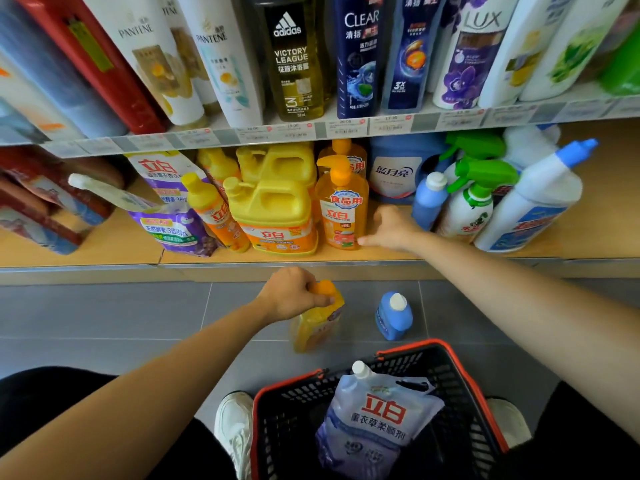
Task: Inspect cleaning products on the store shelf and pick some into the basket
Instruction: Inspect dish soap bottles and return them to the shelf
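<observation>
Item 1: orange bottle (pixel 317 323), its top gripped by the left hand (pixel 292 294), over the floor tiles before the lower shelf (pixel 104 249).
Right hand (pixel 393 230): loosely curled, holding nothing, beside the orange pump bottle (pixel 341 209) (thumb near its base).
Basket (pixel 450 386): 1 refill pouch (pixel 377 420).

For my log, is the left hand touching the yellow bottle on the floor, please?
Touching. Head view shows the left hand curled round the yellow bottle.

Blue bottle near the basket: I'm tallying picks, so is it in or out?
Out. The blue bottle stands on the floor tiles beyond the basket rim; only a pouch lies inside.
</observation>
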